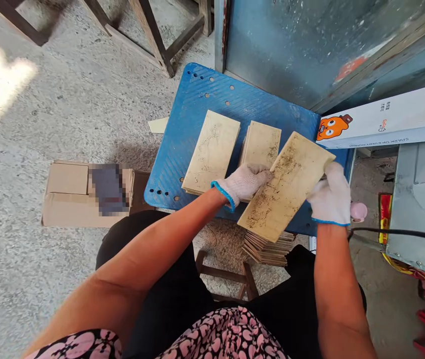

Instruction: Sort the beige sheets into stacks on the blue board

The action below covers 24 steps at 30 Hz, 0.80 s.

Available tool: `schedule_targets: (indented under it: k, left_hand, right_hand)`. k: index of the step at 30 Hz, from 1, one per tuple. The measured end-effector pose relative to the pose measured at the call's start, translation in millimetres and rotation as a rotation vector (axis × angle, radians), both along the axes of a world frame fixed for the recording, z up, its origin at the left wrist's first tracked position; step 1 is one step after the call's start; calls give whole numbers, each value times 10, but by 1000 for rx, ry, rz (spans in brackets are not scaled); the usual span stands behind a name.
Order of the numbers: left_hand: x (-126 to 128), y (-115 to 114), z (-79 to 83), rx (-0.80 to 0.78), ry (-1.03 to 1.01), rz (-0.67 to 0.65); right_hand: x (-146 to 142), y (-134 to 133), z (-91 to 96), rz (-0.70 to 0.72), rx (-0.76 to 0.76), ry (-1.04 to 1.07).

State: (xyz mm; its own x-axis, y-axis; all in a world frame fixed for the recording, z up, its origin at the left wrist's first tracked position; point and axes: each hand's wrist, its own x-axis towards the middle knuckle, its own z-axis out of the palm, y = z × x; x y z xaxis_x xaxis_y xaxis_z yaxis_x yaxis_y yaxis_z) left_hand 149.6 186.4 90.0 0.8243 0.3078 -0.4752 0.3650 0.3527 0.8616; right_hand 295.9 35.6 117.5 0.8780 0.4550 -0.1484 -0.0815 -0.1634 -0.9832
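Between my gloved hands is a thin, pale wooden board [286, 187], tilted, with dark specks and scratches across its face. My left hand [248, 179] pinches its left edge with the thumb on top. On the opposite edge, near the upper right corner, my right hand [331, 194] is closed around the board, its fingers partly hidden. Two stacks of similar boards lie on the blue plastic table: a left stack [212, 149] and a middle stack [263, 142], the latter partly behind my left hand. Below the held board another stack [268, 248] shows its layered edges.
The blue table [186, 114] stands against a grey metal panel [272, 55]. A white printed box [388, 117] juts in from the right, above a metal machine [422, 199] with a black cable. On the floor at left sits a cardboard box [66, 209]. A wooden stool [223, 273] is between my legs.
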Motion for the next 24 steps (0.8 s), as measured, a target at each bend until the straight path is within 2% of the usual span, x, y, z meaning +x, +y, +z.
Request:
schedule_targets:
  k: [2, 5, 10, 13, 16, 24]
  left_hand:
    - [67, -7, -70, -32, 24, 84]
    - [147, 28, -163, 36, 86, 191]
    - [226, 123, -237, 236, 166, 203]
    - [271, 177, -244, 351, 173, 188]
    - [302, 231, -243, 460, 210, 145]
    - [283, 310, -283, 550, 266, 101]
  right_hand:
    - [-127, 141, -117, 20, 95, 87]
    - [-240, 296, -264, 95, 132, 145]
    - [-85, 435, -578, 58, 100, 89]
    - [56, 507, -767, 40, 13, 15]
    - [137, 590, -873, 50, -105, -30]
    - [188, 749, -846, 184, -471, -322]
